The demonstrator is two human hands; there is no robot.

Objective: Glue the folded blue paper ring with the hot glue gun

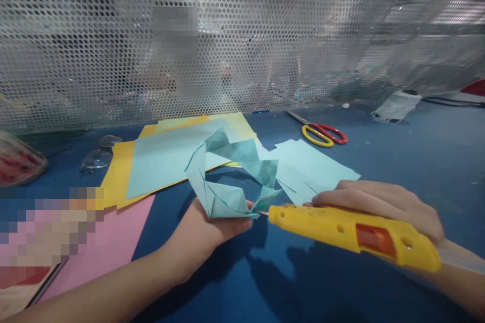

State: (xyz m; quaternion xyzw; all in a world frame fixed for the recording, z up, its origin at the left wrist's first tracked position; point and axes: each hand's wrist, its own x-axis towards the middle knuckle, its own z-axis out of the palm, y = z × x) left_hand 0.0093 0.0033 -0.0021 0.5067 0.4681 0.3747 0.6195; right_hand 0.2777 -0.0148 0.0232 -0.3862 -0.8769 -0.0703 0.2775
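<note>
My left hand point(212, 229) is closed around the lower edge of a ring of folded light-blue paper point(227, 199), held up above the blue table. Pointed folds stand out around the ring's open middle. In my right hand point(382, 202) is a yellow hot glue gun point(322, 224) with an orange-red window in its side. Its metal nozzle meets or nearly meets the lower right corner of the ring, close to my left fingertips. Part of my right hand is hidden behind the glue gun.
Blue and yellow paper sheets point(162, 161) lie behind the ring, cut light-blue pieces point(318, 166) to its right. Scissors point(322, 133) rest further back, glasses point(98, 156) at left, pink paper point(102, 247) nearer. A perforated metal screen point(242, 35) closes off the back.
</note>
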